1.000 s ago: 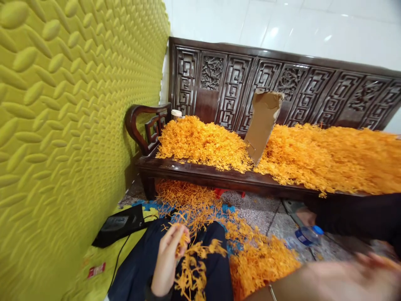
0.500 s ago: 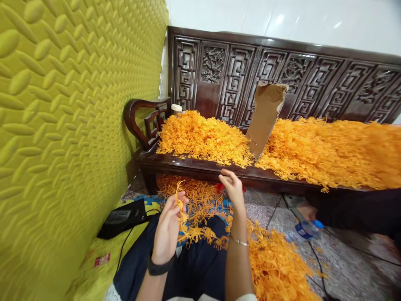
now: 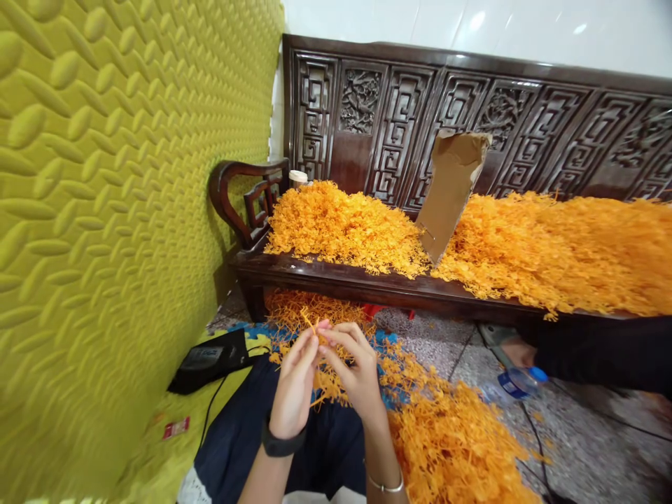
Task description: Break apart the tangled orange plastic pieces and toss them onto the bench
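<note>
My left hand (image 3: 295,381) and my right hand (image 3: 355,369) meet over my lap, fingertips pinched together on an orange plastic sprig (image 3: 313,329). More orange sprigs (image 3: 330,383) hang below the hands onto my dark trousers (image 3: 236,448). A black band sits on my left wrist and a thin bracelet on my right. A heap of the same orange sprigs (image 3: 456,448) lies on the floor at my right.
A dark carved wooden bench (image 3: 367,287) ahead carries big piles of orange sprigs (image 3: 341,227), split by a leaning cardboard sheet (image 3: 451,189). A yellow padded wall (image 3: 105,210) fills the left. A black device (image 3: 210,360), a plastic bottle (image 3: 517,383) and another person's leg (image 3: 603,357) lie on the floor.
My right hand swung in from the far right, rose near the bench edge, then came down to join my left hand on the sprig. The view tilted slightly.
</note>
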Motion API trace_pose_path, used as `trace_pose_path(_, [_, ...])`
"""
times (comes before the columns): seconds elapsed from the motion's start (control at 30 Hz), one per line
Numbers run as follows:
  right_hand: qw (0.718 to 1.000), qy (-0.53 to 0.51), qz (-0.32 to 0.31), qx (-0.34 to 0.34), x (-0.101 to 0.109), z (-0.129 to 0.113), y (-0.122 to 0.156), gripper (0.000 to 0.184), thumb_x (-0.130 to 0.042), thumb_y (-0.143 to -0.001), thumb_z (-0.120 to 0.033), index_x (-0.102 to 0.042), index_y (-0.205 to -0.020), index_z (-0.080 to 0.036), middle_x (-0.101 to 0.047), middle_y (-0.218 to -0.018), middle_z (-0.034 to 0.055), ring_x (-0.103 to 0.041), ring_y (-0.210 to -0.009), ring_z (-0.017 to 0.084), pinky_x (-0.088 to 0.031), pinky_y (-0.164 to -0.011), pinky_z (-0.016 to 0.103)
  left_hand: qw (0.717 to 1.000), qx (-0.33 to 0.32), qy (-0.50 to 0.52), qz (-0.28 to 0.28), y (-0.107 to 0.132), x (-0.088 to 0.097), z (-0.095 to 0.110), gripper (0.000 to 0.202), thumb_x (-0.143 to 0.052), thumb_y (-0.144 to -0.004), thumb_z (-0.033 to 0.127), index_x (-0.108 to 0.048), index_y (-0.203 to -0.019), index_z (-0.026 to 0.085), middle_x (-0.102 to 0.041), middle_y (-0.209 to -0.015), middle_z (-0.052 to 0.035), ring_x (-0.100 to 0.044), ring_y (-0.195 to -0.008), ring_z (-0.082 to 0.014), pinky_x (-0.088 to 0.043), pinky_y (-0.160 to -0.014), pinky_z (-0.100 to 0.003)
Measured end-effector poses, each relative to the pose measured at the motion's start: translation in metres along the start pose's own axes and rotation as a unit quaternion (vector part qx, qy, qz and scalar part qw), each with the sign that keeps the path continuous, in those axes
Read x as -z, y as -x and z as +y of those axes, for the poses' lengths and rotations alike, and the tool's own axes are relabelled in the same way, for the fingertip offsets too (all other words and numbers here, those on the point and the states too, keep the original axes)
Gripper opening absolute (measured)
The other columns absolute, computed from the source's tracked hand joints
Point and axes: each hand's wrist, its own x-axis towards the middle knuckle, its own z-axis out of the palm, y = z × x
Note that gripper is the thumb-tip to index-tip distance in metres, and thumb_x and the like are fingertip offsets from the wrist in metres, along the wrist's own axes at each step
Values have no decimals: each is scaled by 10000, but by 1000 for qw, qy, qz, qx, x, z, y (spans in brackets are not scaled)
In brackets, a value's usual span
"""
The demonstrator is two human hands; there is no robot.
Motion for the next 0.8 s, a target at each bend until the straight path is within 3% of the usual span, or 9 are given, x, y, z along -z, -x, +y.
trace_pose_path(0.1, [998, -18, 54, -3, 0, 3, 2, 121, -531, -866, -166, -643, -872, -214, -616, -887, 29, -578, -877, 147, -444, -797, 268, 999, 11, -47, 14, 1, 1, 0, 246, -681, -751, 362, -721, -934, 201, -672, -1115, -71, -556, -1100, -210, -454, -806, -224])
trace_pose_path(0.2, [998, -38, 46, -23, 0, 2, 3, 118, -497, -883, -175, -611, -866, -200, -619, -874, 29, -577, -874, 149, -440, -804, 280, 997, 1, -78, 28, 2, 2, 0, 243, -695, -730, 368, -722, -885, 184, -683, -1079, -74, -585, -1030, -210, -459, -750, -220])
trace_pose_path(0.33, [998, -33, 23, -44, -3, -1, 5, 92, -562, -848, -204, -593, -934, -200, -595, -885, 24, -561, -833, 141, -446, -759, 271, 996, -15, -67, 54, 4, 3, 0, 276, -720, -693, 376, -720, -895, 189, -694, -1049, -72, -579, -1049, -230, -441, -856, -273])
trace_pose_path(0.43, [999, -18, 15, -27, -4, 0, 7, 137, -637, -795, -209, -608, -928, -206, -586, -879, 18, -551, -822, 140, -443, -746, 264, 997, -19, -70, 27, 3, 6, -2, 240, -696, -726, 368, -726, -894, 199, -693, -1054, -66, -571, -1061, -218, -415, -909, -278])
trace_pose_path(0.6, [998, -39, 30, -30, -4, 7, 10, 61, -598, -826, -209, -647, -863, -206, -601, -894, 29, -568, -883, 153, -440, -791, 272, 996, -25, -84, -7, 1, 10, -5, 212, -678, -754, 346, -727, -907, 208, -694, -990, -55, -572, -1022, -194, -414, -901, -255])
trace_pose_path(0.7, [987, -92, 97, -89, -3, 11, 13, 86, -567, -846, -260, -621, -834, -193, -619, -828, 15, -589, -806, 140, -457, -736, 252, 992, -41, -116, -5, 4, 9, -7, 214, -668, -762, 360, -721, -887, 194, -675, -892, -42, -583, -868, -158, -450, -726, -202])
trace_pose_path(0.8, [966, -118, 173, -152, 2, 14, 15, 150, -580, -830, -330, -593, -824, -180, -595, -728, -6, -575, -672, 117, -456, -627, 220, 989, -30, -140, -21, 9, 6, -8, 252, -641, -779, 401, -704, -868, 174, -593, -671, -3, -482, -574, -98, -374, -505, -180])
